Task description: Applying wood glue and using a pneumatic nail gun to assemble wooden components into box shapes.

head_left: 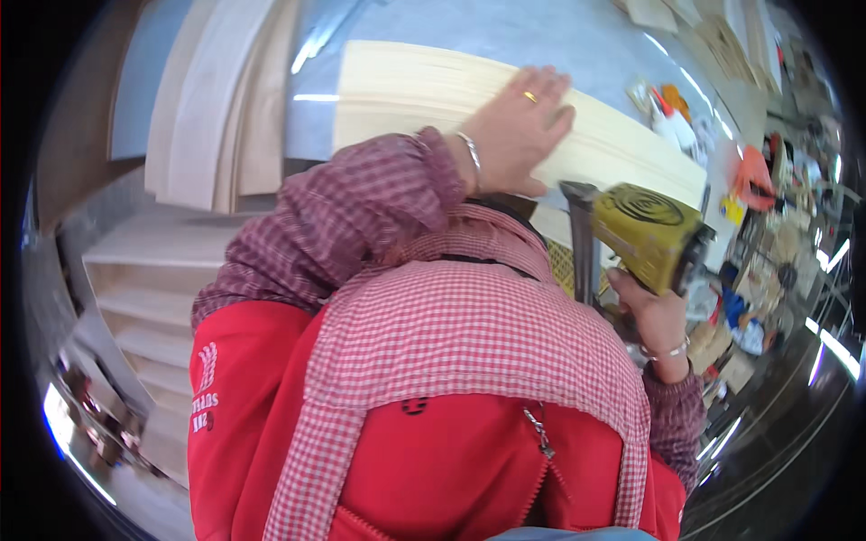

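Observation:
A pale wooden board (406,95) lies across the bluish work surface ahead of me. My left hand (519,131) rests flat on top of it, fingers stretched out, with a ring and a bracelet on. To the right, my right hand (657,317) is wrapped round the grip of a yellow and black nail gun (645,236). The gun's dark nose and magazine stand beside the board's near edge. Whether the nose touches the wood, I cannot tell. Part of the near edge is hidden by my checked collar and my left sleeve.
Several wooden panels (212,99) stack at the left, above a pale shelf unit (162,279). On the right, an orange bag (754,178) and small items crowd the surface's edge and the floor. More boards (722,41) sit at the far right.

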`<state>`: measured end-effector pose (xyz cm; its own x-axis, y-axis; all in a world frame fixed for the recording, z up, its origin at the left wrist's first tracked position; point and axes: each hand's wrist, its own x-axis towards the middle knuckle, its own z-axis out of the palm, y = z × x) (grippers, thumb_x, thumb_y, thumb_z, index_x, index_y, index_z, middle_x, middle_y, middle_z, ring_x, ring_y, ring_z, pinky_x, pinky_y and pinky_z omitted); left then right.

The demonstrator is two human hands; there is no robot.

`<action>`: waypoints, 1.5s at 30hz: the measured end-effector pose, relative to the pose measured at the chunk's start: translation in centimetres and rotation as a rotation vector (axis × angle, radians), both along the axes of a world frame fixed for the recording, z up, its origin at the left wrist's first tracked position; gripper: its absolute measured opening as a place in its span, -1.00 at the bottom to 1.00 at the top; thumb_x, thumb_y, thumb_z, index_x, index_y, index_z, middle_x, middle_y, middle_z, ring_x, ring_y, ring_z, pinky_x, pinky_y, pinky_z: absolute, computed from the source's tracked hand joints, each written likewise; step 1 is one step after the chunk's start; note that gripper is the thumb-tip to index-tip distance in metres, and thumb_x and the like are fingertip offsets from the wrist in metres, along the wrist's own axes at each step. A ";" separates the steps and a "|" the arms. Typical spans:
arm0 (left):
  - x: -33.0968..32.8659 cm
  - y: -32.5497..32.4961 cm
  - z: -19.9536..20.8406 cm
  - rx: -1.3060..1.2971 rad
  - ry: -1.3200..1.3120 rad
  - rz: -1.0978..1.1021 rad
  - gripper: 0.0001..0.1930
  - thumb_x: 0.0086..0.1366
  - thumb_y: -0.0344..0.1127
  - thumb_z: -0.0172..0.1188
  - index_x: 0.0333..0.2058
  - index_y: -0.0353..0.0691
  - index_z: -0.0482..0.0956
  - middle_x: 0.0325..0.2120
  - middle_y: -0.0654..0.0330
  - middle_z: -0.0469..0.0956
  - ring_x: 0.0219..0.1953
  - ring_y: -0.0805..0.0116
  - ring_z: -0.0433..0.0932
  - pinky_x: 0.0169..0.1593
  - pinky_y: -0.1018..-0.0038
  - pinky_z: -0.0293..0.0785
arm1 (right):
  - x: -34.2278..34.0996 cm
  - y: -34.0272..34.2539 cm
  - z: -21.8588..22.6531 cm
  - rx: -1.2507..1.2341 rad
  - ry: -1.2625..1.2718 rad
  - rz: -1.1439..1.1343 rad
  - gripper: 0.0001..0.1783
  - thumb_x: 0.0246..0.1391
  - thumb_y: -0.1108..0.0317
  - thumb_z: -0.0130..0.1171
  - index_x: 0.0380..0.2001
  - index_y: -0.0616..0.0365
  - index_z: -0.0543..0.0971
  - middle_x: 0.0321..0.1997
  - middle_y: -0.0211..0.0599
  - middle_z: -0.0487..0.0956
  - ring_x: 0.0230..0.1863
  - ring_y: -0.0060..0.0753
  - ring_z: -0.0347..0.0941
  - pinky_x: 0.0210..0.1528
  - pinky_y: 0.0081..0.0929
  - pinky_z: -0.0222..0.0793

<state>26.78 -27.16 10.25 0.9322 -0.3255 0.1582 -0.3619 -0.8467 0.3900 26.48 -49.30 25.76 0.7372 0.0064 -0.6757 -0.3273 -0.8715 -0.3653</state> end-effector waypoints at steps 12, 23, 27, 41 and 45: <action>-15.0 7.8 -0.1 -0.137 -0.459 0.524 -0.75 0.05 -0.32 0.22 -0.28 -0.29 0.54 -0.18 0.16 0.53 -0.07 0.27 0.47 0.05 0.43 0.40 | 3.2 7.6 1.1 0.118 -0.089 0.170 -0.83 -0.17 0.41 0.31 -0.50 0.25 0.57 -0.66 -0.44 0.46 -0.68 -0.62 0.27 -0.61 -0.71 0.17; -20.3 7.2 -0.5 -0.205 -0.703 0.584 -0.80 -0.02 -0.52 0.20 -0.33 -0.26 0.57 -0.25 0.26 0.52 -0.21 0.30 0.48 -0.21 0.58 0.48 | -0.9 13.8 4.2 0.237 -0.262 0.392 -0.85 -0.16 0.45 0.28 -0.48 0.26 0.55 -0.68 -0.44 0.44 -0.75 -0.63 0.22 -0.68 -0.72 0.11; -22.3 5.8 -0.1 -0.251 -0.704 0.540 -0.80 -0.01 -0.52 0.21 -0.33 -0.26 0.59 -0.24 0.27 0.53 -0.19 0.30 0.48 -0.19 0.58 0.47 | -2.8 15.0 4.4 0.238 -0.299 0.463 -0.85 -0.17 0.45 0.29 -0.50 0.27 0.54 -0.69 -0.44 0.43 -0.77 -0.63 0.21 -0.70 -0.71 0.11; -22.8 5.5 0.2 -0.360 -0.614 0.447 -0.78 -0.01 -0.53 0.22 -0.31 -0.24 0.62 -0.23 0.30 0.54 -0.14 0.31 0.45 -0.08 0.57 0.46 | -3.0 15.2 3.4 0.250 -0.248 0.471 -0.81 -0.20 0.53 0.29 -0.44 0.29 0.52 -0.73 -0.41 0.42 -0.80 -0.62 0.21 -0.76 -0.72 0.08; -22.7 5.8 0.0 -0.398 -0.614 0.442 -0.78 0.00 -0.53 0.22 -0.31 -0.24 0.62 -0.24 0.30 0.54 -0.13 0.31 0.44 -0.07 0.56 0.46 | -3.3 16.0 3.6 0.243 -0.247 0.476 -0.80 -0.21 0.53 0.30 -0.43 0.29 0.53 -0.73 -0.41 0.43 -0.80 -0.62 0.22 -0.76 -0.72 0.08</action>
